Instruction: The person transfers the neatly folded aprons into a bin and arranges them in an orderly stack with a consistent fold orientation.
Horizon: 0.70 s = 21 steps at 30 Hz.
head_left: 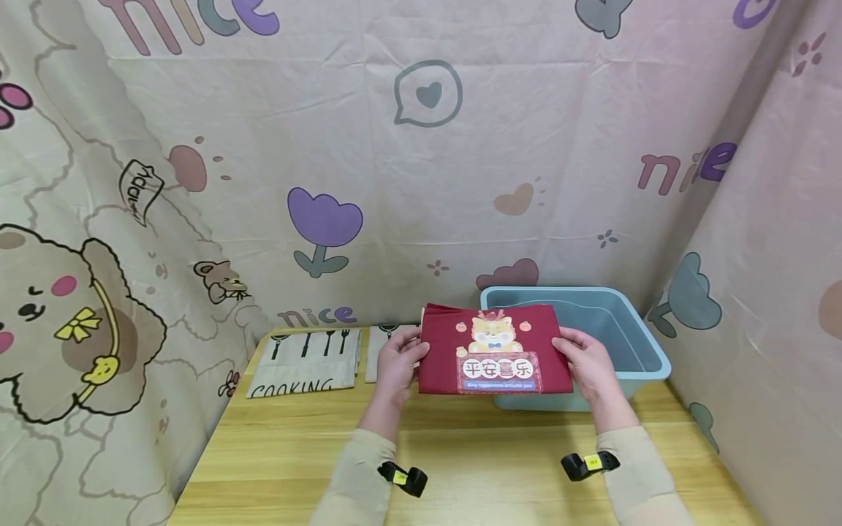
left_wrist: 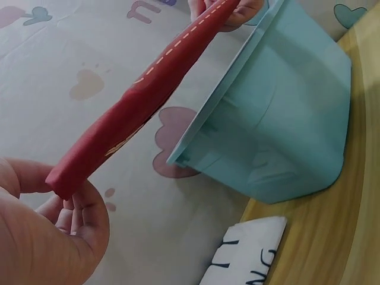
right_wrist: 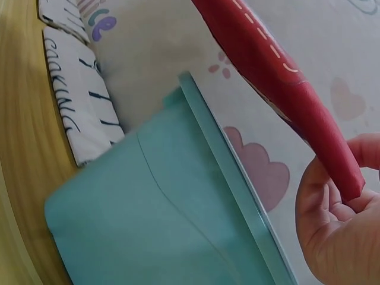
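A folded dark-red cloth (head_left: 437, 358) with a cartoon animal and lettering on its front is held up level above the table, before the blue plastic bin (head_left: 582, 400). My left hand (head_left: 397, 365) pinches its left edge between thumb and fingers. At the opposite edge, my right hand (head_left: 590, 365) pinches it the same way. Both wrist views show the cloth (left_wrist: 124, 119) (right_wrist: 279, 89) edge-on as a thick folded layer with a dashed pale line along it. The bin's rim (right_wrist: 228, 172) is partly hidden behind the cloth in the head view.
On the wooden table (head_left: 473, 460), a folded white cloth (head_left: 305, 361) printed with utensils and "COOKING" lies at the back left. Another white printed cloth (head_left: 375, 351) lies beside it, partly behind my left hand. A patterned curtain (head_left: 421, 183) hangs behind and at both sides.
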{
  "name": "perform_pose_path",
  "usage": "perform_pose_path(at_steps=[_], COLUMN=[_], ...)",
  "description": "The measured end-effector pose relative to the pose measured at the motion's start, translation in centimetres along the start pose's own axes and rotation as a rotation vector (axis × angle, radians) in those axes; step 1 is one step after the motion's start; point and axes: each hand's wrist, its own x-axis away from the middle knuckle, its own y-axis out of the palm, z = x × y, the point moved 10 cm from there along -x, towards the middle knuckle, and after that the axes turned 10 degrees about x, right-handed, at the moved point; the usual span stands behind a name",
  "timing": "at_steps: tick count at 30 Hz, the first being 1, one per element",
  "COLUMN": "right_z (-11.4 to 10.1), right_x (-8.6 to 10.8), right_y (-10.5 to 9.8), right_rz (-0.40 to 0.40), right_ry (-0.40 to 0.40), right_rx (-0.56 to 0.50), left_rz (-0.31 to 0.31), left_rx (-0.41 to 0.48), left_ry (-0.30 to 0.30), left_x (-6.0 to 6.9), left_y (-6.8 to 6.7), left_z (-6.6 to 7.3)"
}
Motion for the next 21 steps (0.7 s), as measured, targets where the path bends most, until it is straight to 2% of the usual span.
perform_pose_path(at_steps=[10, 21], right_z=[0.2, 0.4], right_x=[-0.7, -1.4], right_y=[-2.1, -4.6], right_rz=[-0.005, -0.004], right_ry=[0.01, 0.024], right_rx=[0.066, 0.144], left_rz=[0.005, -0.032], left_rx=[-0.021, -0.007], left_ry=[-0.018, -0.023], left_x=[-0.1, -0.2], left_y=[2.2, 5.1], left_z=[-1.3, -2.2])
